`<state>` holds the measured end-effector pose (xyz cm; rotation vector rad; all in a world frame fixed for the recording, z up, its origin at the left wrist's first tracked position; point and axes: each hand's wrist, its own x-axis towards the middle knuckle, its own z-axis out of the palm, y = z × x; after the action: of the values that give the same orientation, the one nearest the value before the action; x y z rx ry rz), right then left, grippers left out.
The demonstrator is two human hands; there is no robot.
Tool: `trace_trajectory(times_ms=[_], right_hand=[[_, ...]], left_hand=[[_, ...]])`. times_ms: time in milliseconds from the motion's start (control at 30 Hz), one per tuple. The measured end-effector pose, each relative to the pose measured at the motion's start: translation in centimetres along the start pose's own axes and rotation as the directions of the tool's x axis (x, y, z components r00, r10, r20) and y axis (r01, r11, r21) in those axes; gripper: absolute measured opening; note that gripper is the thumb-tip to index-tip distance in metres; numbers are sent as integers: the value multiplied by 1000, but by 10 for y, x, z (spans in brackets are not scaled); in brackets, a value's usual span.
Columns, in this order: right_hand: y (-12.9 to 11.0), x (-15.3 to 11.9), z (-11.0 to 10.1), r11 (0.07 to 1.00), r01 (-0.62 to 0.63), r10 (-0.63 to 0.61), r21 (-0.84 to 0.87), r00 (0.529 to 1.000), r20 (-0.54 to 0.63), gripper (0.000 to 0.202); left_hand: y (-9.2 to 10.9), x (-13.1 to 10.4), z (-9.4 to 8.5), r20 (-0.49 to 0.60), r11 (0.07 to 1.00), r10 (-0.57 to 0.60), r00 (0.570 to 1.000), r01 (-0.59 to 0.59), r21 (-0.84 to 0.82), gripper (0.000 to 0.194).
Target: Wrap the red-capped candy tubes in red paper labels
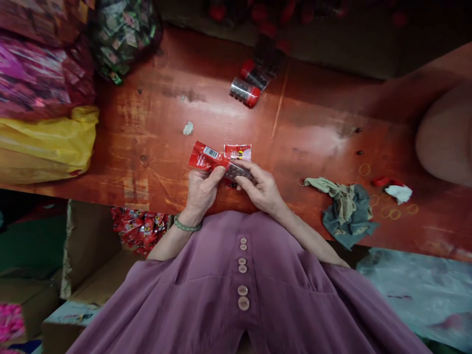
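Observation:
A small clear jar of dark balls (237, 170) is held between my two hands over the table's near edge. My left hand (203, 192) pinches the jar's red end, where a red printed wrapper (202, 156) with a barcode sticks out to the left. My right hand (264, 191) is closed around the clear body from the right, partly covering it. Just behind the jar lies another red printed wrapper (238, 151), its lower part hidden by the jar and fingers. Whether the wrapper at the red end is fixed to the jar, I cannot tell.
Red-capped jars (245, 92) lie at the back of the reddish table (165, 98). Filled bags (44, 73) stand at the left, a yellow bag (47, 142) among them. Rags (348, 209) and rubber bands lie right. A cardboard box (92, 250) holding red packets sits below left.

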<state>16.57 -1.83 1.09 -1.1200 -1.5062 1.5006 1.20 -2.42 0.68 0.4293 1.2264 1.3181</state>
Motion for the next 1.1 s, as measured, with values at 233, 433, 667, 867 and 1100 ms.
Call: trace_trajectory(times_ms=[233,433,667,867,1100], right_hand=[[3,6,10,985,-90,96,145,995,-32,30],[-1,8,11,994,55,-62,-93,995,-75,26],[1,11,16,997,-60,64,46,994,-87,27],[-4,16,13,992,10,-27,-126,990,-137,25],[-5,19,13,966,-120,129,229,991,-28,28]], left_hand=[[6,7,5,38,999,10,999,-9,-33,35],[15,10,10,141,998,-23,990,30,-52,32],[23,16,18,124,998,-58,991,56,19,34],[23,22,18,118,999,-10,993,16,-51,40],[25,21,18,220,999,-32,975,36,-15,38]])
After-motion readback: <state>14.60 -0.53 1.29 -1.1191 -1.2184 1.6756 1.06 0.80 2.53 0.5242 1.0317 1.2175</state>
